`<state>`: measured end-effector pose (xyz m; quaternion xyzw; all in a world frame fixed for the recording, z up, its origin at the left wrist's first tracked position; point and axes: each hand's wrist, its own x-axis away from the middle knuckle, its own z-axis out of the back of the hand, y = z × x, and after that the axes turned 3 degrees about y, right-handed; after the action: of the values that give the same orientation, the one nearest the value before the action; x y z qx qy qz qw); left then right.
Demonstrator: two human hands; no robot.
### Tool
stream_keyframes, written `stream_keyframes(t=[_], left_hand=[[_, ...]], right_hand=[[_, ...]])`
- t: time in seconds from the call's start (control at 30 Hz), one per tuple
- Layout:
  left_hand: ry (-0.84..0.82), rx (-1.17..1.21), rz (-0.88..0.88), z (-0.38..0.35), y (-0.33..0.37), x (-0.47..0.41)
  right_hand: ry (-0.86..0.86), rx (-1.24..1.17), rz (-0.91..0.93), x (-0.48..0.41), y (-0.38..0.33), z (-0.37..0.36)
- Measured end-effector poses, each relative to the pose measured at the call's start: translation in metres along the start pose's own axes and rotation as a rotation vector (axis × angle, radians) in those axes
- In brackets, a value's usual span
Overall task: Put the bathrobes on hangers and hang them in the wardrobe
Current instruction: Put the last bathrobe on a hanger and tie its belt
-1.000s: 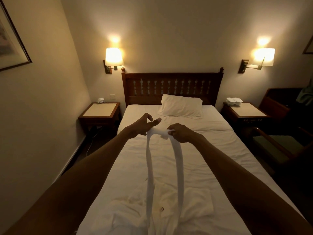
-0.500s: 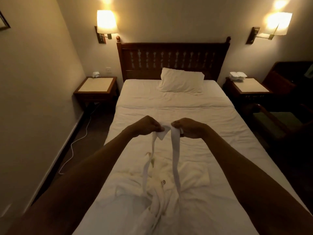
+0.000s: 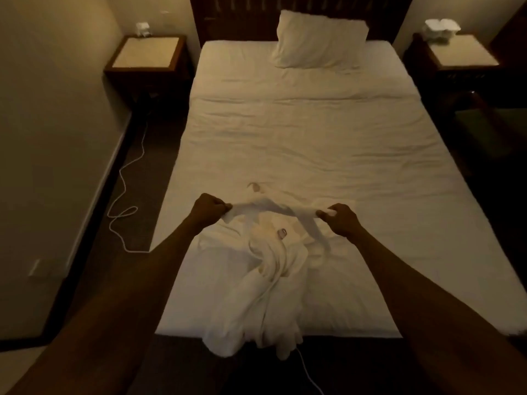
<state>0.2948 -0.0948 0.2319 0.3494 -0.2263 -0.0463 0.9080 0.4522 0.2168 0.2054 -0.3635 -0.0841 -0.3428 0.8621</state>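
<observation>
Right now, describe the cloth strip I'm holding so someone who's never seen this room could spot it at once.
Find the bed with the white sheet; near its foot lies a crumpled white bathrobe. Just above that heap, the strip runs sideways between the left hand and right hand. It alone is narrow and pinched at both ends.

Left hand (image 3: 207,210) and right hand (image 3: 340,220) pinch a white belt (image 3: 268,209) stretched between them. Crumpled bathrobe (image 3: 268,283) on bed (image 3: 313,143), draping over foot edge.
</observation>
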Motion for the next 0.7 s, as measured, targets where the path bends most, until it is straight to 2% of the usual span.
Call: stream_keyframes(t=[0.3, 0.37, 0.47, 0.6, 0.7], left_hand=[[0.267, -0.013, 0.314, -0.072, -0.163, -0.015], [0.271, -0.038, 0.388, -0.088, -0.193, -0.012], [0.148, -0.088, 0.443, -0.121, -0.235, 0.000], [-0.078, -0.230, 0.388, -0.163, -0.272, 0.015], [-0.087, -0.191, 0.265, -0.186, -0.275, 0.012]], right_hand=[[0.120, 0.141, -0.536, 0.006, 0.120, -0.106], [0.098, 0.170, -0.607, 0.015, 0.140, -0.131], [-0.018, 0.226, -0.622, 0.034, 0.164, -0.175], [-0.133, 0.290, -0.634, 0.051, 0.187, -0.213], [-0.017, 0.220, -0.431, 0.049, 0.195, -0.225]])
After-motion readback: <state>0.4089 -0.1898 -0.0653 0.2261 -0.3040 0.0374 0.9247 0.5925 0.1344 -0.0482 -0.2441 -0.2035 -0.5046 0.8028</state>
